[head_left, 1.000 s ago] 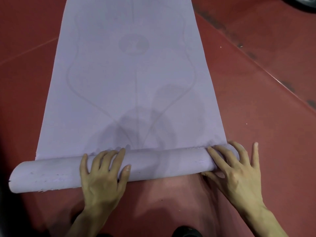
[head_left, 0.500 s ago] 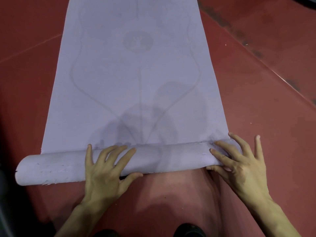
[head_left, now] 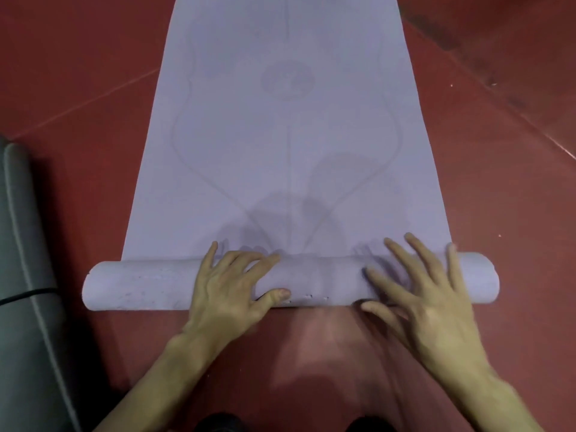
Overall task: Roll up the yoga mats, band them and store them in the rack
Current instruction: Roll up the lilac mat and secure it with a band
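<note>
A pale lilac yoga mat (head_left: pixel 290 126) with faint curved lines lies flat on the red floor, stretching away from me. Its near end is wound into a roll (head_left: pixel 143 283) lying crosswise. My left hand (head_left: pixel 230 291) presses on the roll left of its middle, fingers spread over the top and thumb against the near side. My right hand (head_left: pixel 424 294) lies on the roll's right part with straight, spread fingers; it is a little blurred.
A rolled grey mat (head_left: pixel 21 275) with a dark band around it lies along the left edge. Red floor (head_left: pixel 498 182) with thin seam lines surrounds the mat. Dark shoe tips show at the bottom edge.
The roll has moved forward and grown slightly. My right hand has shifted from the roll's right end inward onto its top. The view has shifted left, bringing the grey mat into sight.
</note>
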`<state>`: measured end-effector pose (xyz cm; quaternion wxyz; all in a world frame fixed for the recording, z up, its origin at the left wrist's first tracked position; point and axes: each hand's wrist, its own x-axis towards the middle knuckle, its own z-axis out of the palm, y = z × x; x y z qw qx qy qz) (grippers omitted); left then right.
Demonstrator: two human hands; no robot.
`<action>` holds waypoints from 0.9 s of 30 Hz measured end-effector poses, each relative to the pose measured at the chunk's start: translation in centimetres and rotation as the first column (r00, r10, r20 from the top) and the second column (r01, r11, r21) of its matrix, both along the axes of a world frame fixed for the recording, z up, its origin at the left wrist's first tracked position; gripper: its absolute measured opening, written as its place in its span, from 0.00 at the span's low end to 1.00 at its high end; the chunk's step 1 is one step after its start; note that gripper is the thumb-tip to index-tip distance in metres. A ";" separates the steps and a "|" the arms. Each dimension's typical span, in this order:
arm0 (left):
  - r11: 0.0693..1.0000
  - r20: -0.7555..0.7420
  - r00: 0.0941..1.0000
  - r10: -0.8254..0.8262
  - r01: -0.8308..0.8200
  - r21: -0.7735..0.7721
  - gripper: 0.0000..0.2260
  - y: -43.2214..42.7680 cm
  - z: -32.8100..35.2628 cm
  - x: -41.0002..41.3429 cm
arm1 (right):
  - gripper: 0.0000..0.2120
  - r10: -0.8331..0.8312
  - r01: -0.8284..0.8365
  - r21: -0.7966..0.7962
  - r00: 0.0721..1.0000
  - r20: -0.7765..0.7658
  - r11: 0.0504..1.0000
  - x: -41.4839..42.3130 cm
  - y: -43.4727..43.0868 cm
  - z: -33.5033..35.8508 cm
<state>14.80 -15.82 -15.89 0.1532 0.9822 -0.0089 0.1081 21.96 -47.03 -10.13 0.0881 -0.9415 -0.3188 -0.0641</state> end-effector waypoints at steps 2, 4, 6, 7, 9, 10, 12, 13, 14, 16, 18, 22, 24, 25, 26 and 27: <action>1.000 0.011 1.000 -0.022 0.022 0.007 0.27 0.0 0.0 0.1 | 0.17 -0.036 0.038 0.093 0.999 -0.030 0.995 -0.2 1.5 -1.3; 0.998 0.082 0.995 -0.049 0.046 0.046 0.25 -0.2 -0.1 -0.3 | 0.16 -0.100 0.103 0.131 0.994 -0.032 0.986 0.1 1.6 -2.0; 0.996 0.180 0.982 -0.063 0.051 0.070 0.23 -0.7 -0.2 -1.1 | 0.17 -0.114 0.115 0.112 0.993 -0.011 0.987 0.3 1.3 -2.3; 0.997 0.209 0.976 -0.057 0.044 0.069 0.22 -0.9 -0.4 -1.6 | 0.18 -0.109 0.110 0.107 0.994 -0.016 0.988 0.5 1.4 -2.2; 0.996 0.215 0.976 -0.043 0.025 0.085 0.22 -1.2 -0.7 -2.2 | 0.18 -0.100 0.104 0.103 0.994 -0.045 0.989 0.9 1.8 -2.0; 0.995 0.212 0.977 -0.038 0.017 0.098 0.22 -1.2 -0.7 -2.2 | 0.18 -0.096 0.101 0.094 0.994 -0.051 0.990 1.0 1.9 -2.0; 0.994 0.219 0.975 -0.031 0.007 0.111 0.21 -0.8 -0.7 -1.7 | 0.20 -0.075 0.080 0.073 0.995 -0.066 0.994 0.9 1.7 -1.9; 0.994 0.224 0.974 -0.029 0.004 0.109 0.20 -0.6 -0.7 -1.4 | 0.23 -0.062 0.067 0.055 0.994 -0.085 0.996 0.8 1.4 -1.7; 0.994 0.224 0.974 -0.026 0.001 0.111 0.20 -0.6 -0.6 -1.2 | 0.25 -0.046 0.050 0.039 0.994 -0.103 0.998 0.8 1.4 -1.6; 0.990 0.213 0.977 -0.003 -0.028 0.140 0.20 -0.8 -0.1 -1.1 | 0.24 -0.048 0.051 0.032 0.993 -0.110 0.998 0.9 1.8 -1.4; 0.979 0.215 0.976 0.048 -0.089 0.185 0.20 -1.5 0.2 -1.3 | 0.20 -0.077 0.081 0.043 0.993 -0.095 0.996 1.2 2.3 -1.4; 0.976 0.251 0.966 0.062 -0.112 0.189 0.20 -1.9 0.1 -2.0 | 0.20 -0.085 0.091 0.055 0.991 -0.100 0.994 1.2 2.5 -1.7; 0.975 0.236 0.971 0.025 -0.075 0.208 0.21 -1.5 -0.1 -2.1 | 0.21 -0.071 0.076 0.041 0.992 -0.103 0.996 1.2 2.6 -1.8; 0.976 0.228 0.974 0.011 -0.061 0.211 0.22 -1.3 -0.1 -2.0 | 0.21 -0.071 0.075 0.036 0.992 -0.100 0.997 1.2 2.8 -1.8; 0.977 0.225 0.974 0.006 -0.054 0.207 0.22 -1.2 -0.1 -1.8 | 0.20 -0.077 0.081 0.037 0.992 -0.098 0.996 1.1 3.0 -1.7; 0.978 0.224 0.975 0.011 -0.056 0.199 0.21 -1.1 0.0 -1.5 | 0.20 -0.084 0.089 0.042 0.992 -0.095 0.995 1.0 3.2 -1.5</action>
